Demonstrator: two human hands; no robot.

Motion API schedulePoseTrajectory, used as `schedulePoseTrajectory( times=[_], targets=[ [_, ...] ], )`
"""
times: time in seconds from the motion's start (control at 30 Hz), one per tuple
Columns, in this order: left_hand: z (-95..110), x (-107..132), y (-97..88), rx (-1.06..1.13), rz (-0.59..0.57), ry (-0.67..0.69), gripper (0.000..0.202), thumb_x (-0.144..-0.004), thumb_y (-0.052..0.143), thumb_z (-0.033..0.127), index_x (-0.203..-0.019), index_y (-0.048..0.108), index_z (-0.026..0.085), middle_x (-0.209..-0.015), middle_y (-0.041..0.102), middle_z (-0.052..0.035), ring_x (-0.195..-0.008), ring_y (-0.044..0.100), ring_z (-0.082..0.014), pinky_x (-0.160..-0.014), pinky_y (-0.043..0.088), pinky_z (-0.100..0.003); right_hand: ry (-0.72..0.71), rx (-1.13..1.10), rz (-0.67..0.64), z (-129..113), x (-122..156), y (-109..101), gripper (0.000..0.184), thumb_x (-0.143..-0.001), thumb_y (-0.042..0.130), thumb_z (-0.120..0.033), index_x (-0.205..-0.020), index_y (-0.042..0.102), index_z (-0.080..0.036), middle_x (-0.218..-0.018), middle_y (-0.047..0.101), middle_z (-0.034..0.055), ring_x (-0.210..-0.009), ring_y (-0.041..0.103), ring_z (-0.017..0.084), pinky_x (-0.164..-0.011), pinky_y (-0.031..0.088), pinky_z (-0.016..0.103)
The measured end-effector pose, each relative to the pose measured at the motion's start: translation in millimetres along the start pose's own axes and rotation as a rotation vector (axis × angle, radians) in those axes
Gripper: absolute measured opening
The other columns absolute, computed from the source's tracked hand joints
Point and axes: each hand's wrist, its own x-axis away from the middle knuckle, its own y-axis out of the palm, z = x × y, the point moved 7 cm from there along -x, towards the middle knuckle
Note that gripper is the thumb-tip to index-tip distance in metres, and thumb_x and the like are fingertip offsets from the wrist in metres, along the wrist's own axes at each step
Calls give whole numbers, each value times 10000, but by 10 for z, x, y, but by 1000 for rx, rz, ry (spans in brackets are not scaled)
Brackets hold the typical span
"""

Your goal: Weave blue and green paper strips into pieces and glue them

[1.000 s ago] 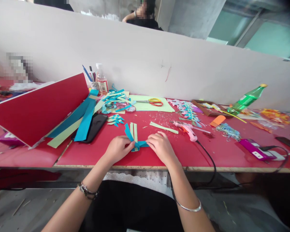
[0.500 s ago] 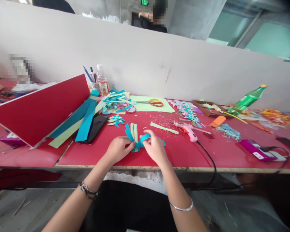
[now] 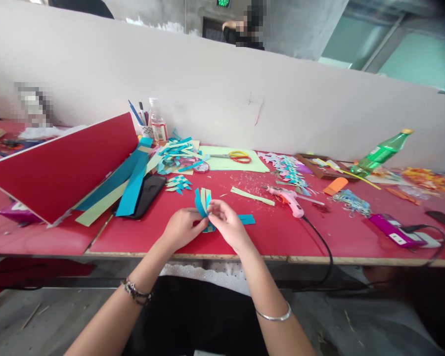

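Between my two hands, over the red table, is a small weave of blue and pale green paper strips [image 3: 204, 198], its loose ends pointing up and away from me. My left hand [image 3: 183, 228] pinches it from the left with thumb and fingers. From the right, the fingertips of my right hand [image 3: 228, 225] close on a blue strip at the weave's top. Part of the weave is hidden behind my fingers. A blue strip [image 3: 246, 219] lies flat just past my right hand. Beyond, a finished-looking checkered woven piece [image 3: 178, 183] rests on the table.
A pink glue gun [image 3: 289, 201] with a black cord lies right of my hands, near pale green strips [image 3: 252, 196]. Scissors [image 3: 240, 156] sit on green paper behind. At left are a phone [image 3: 152, 195] and a red board [image 3: 77, 168]; a green bottle [image 3: 387, 153] leans at right.
My right hand has moved left and upward, bringing the looped blue strip up beside the other strip ends. My left hand keeps its pinch in the same place.
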Motion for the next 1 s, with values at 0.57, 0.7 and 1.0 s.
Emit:
schedulePoseTrajectory(
  times=[0.57, 0.7, 1.0],
  targets=[
    [-17, -5, 12, -62, 8, 17, 363, -836, 378, 300, -580, 587, 148, -597, 598, -30, -566, 522, -108, -498, 271, -199, -63, 106, 155, 70, 9, -156, 147, -748, 486, -293, -828, 392, -215, -775, 510, -14, -633, 522, 106, -609, 447, 247],
    [-28, -2, 16, -60, 8, 7, 371, -835, 378, 307, -569, 581, 147, -579, 584, -28, -550, 509, -104, -494, 262, -201, -55, 35, 144, 119, 7, -160, 156, -755, 475, -282, -851, 370, -219, -771, 498, -18, -624, 533, 103, -620, 456, 254],
    [-12, 0, -5, -59, 31, 10, 369, -830, 388, 295, -543, 567, 148, -550, 572, -21, -545, 498, -106, -491, 257, -201, -80, 327, 37, 23, 63, -134, 294, -807, 404, -236, -1089, 478, -198, -966, 557, 58, -844, 538, 137, -759, 442, 274]
  ],
)
